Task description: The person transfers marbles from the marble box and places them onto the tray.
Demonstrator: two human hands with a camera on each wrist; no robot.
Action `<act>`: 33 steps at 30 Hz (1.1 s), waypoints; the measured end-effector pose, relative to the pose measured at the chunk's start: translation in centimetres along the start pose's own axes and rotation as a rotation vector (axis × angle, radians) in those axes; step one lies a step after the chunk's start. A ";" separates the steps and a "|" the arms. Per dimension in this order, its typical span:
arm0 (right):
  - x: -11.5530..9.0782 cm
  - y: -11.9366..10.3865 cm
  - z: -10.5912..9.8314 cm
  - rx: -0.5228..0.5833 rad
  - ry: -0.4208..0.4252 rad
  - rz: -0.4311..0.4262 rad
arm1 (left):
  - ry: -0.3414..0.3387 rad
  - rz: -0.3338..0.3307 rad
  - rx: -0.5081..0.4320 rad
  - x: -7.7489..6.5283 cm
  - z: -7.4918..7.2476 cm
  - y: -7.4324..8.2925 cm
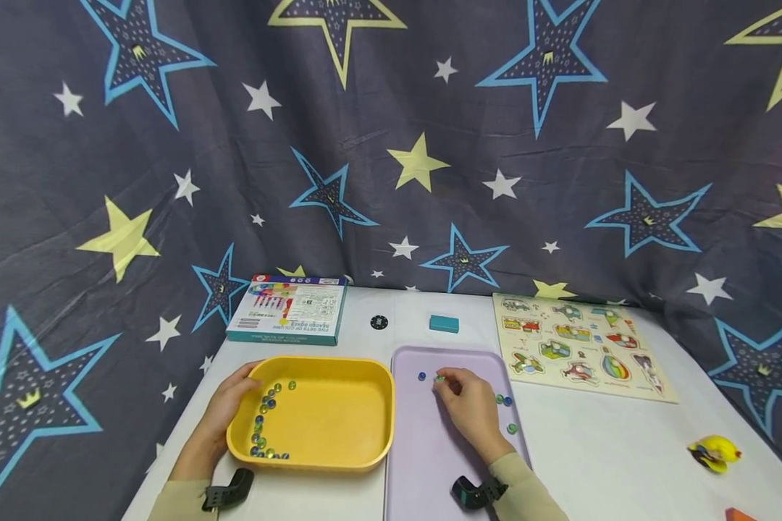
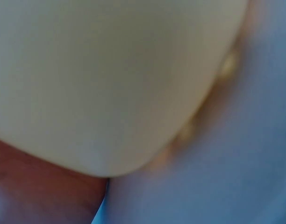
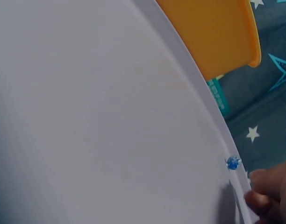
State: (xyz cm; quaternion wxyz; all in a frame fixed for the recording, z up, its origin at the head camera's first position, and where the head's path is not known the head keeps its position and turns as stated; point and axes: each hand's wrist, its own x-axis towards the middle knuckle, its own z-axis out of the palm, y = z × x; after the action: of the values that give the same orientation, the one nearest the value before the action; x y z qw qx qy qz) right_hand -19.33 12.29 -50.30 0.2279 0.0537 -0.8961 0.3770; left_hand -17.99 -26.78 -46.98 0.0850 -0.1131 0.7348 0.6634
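Observation:
A yellow plastic tub [image 1: 329, 414] stands on the left, with several glass marbles [image 1: 258, 420] strung along its left side. My left hand [image 1: 223, 407] grips the tub's left rim; the tub's blurred wall [image 2: 119, 93] fills much of the left wrist view. Over the lilac tray [image 1: 420, 441], my right hand [image 1: 471, 410] pinches a green marble [image 1: 439, 378] between thumb and fingertips. A blue marble [image 1: 421, 376] lies just left of these fingertips. Several more marbles, among them a green one [image 1: 511, 428], sit along the tray's right side, beyond the hand.
Behind the tub lies a boxed toy set [image 1: 289, 310]. A black disc [image 1: 379, 322] and a teal block [image 1: 444, 323] are at the back. To the right are a wooden picture puzzle [image 1: 580, 344] and a yellow duck figure [image 1: 715, 453]. A starry curtain [image 1: 365, 145] hangs behind the table.

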 end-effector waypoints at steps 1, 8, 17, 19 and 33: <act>0.0 0.0 0.0 -0.017 0.006 -0.006 | 0.001 0.000 0.002 0.0 0.0 0.0; -0.2 -0.1 0.0 -0.031 -0.054 -0.021 | 0.000 0.000 0.001 0.0 0.0 0.0; -0.3 -0.2 -0.1 -0.047 -0.100 0.006 | 0.006 0.005 0.008 -0.1 0.0 0.1; -0.3 -0.2 -0.1 -0.051 -0.106 0.008 | 0.004 0.006 0.005 -0.1 0.0 0.1; 0.0 0.0 -0.4 -0.030 -0.139 0.025 | 0.003 0.000 -0.008 -0.1 0.0 0.1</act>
State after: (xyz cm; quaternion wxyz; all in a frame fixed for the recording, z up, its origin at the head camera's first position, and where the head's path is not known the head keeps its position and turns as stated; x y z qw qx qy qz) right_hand -19.17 12.53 -50.05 0.1612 0.0653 -0.9160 0.3616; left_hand -17.90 -26.75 -46.88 0.0835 -0.1145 0.7323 0.6660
